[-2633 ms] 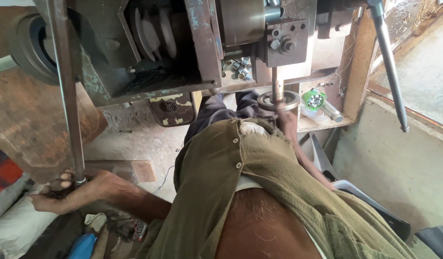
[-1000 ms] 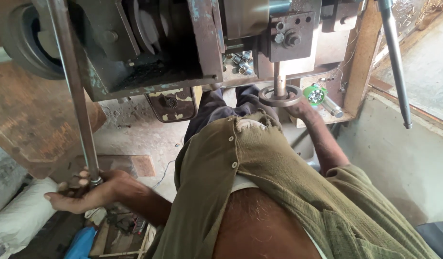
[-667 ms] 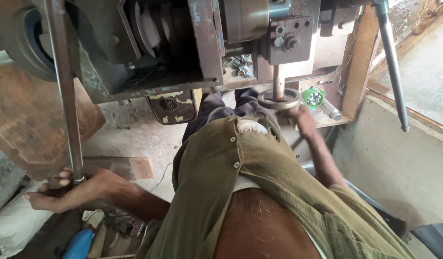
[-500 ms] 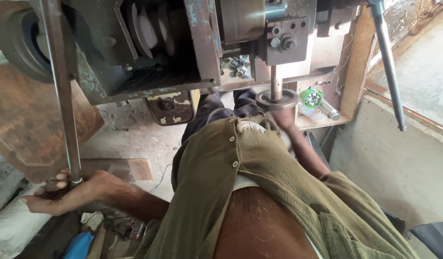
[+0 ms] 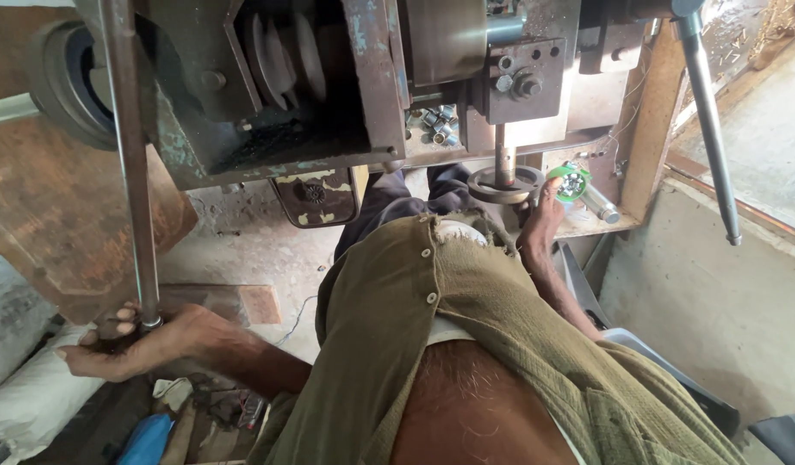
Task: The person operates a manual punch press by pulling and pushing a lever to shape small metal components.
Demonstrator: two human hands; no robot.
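Low at the left of the view, the left hand [image 5: 135, 337] has its grip closed around the bottom end of a long steel lever rod [image 5: 129, 164], fingers wrapped over the small knob where the rod ends. That rod rises almost straight up from the hand, grey and slightly rusty, passing in front of the machine body [image 5: 268, 86] and running out of the top edge of the frame.

Over at the right, the right hand [image 5: 542, 215] reaches up under the machine to a flat round metal ring [image 5: 505, 183] seated around a vertical shaft [image 5: 504, 153]. Fingertips touch the ring's right edge; whether the grip is pinched on it or only resting there cannot be told — the hand shows from behind. The ring is dark steel and lies level, just below a bolted block [image 5: 525, 79].

Just beside the right hand sits a small green round container [image 5: 570, 183] holding shiny parts, on a wooden ledge [image 5: 597, 226]. Loose nuts [image 5: 436, 125] lie on the machine frame left of the shaft. A 2nd lever rod [image 5: 709, 129] slants down at the far right, untouched. An olive buttoned shirt [image 5: 432, 319] fills the middle, and a blue bottle [image 5: 146, 439] lies on the floor below the left hand.
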